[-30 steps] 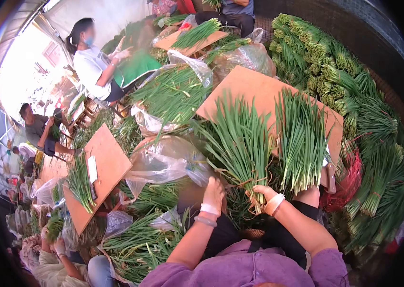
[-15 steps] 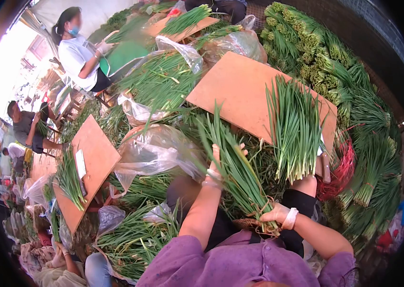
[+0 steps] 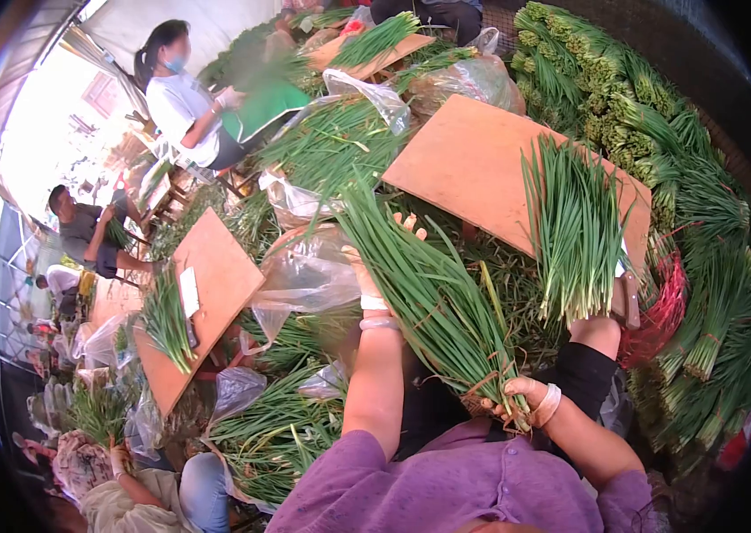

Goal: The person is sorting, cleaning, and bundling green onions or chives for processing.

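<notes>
A loose bunch of long green garlic chives (image 3: 433,298) lies slantwise across my lap, leaves up to the left and root ends down to the right. My left hand (image 3: 368,274) is under the leafy part, its fingertips showing past the far side; the leaves hide its palm. My right hand (image 3: 526,397) is closed round the root ends, where brownish dry bits hang. Beyond them, a neater bunch of chives (image 3: 575,235) rests on a tilted brown board (image 3: 464,164). A knife with a wooden handle (image 3: 630,300) sits at that board's right edge, partly under the chives.
Red string (image 3: 659,311) hangs right of the board, before tall stacks of bundled chives (image 3: 695,204). Plastic bags (image 3: 313,275) and loose chives (image 3: 282,426) fill the left. Another board (image 3: 215,266) holds chives and a knife (image 3: 189,293). Several people sit nearby, one in white (image 3: 175,111).
The bunch has turned and spread, so its leaves now cover more of my left hand. My right hand stays at the root ends. The whole view has shifted, with the surroundings further right.
</notes>
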A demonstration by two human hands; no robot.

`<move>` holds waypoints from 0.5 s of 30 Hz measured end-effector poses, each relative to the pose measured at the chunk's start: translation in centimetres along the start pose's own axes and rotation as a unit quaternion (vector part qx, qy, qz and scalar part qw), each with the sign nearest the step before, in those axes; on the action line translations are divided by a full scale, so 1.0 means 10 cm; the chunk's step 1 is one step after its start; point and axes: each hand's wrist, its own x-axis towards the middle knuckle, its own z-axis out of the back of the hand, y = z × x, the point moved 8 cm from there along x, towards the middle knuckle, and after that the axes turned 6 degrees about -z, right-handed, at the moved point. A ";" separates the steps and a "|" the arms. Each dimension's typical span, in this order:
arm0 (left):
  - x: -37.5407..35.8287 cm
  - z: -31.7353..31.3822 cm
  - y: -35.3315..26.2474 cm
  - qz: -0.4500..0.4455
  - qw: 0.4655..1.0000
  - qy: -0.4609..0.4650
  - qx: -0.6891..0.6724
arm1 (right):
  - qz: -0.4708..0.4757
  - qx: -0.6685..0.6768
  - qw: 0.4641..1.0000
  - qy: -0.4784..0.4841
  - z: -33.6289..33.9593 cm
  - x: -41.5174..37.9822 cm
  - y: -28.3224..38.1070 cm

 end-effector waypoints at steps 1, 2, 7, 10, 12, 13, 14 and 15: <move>-0.01 0.03 -0.07 -0.020 1.000 0.003 0.003 | -0.003 0.001 1.000 0.024 -0.04 0.03 -0.02; -0.03 0.00 -0.14 -0.038 0.999 0.005 0.005 | -0.004 0.005 0.999 0.049 -0.07 0.06 -0.04; -0.03 0.04 -0.45 -0.100 0.983 0.019 0.153 | 0.000 0.000 0.998 0.059 -0.35 -0.11 0.11; -0.20 -0.35 -0.33 -0.091 0.986 -0.008 0.140 | 0.002 -0.025 0.996 0.087 -0.33 -0.07 0.08; -0.27 -0.55 -0.19 -0.104 0.977 -0.092 0.162 | 0.008 -0.023 0.995 0.094 -0.31 0.00 0.02; -0.30 -0.58 -0.10 -0.084 0.983 -0.050 0.159 | 0.007 -0.007 0.993 0.115 -0.25 0.10 -0.04; -0.32 -0.61 -0.03 -0.064 0.986 -0.007 0.154 | 0.006 0.009 0.991 0.135 -0.22 0.14 -0.09; -0.33 -0.44 -0.01 -0.051 0.991 -0.017 0.123 | 0.015 0.025 0.991 0.133 -0.31 0.10 -0.12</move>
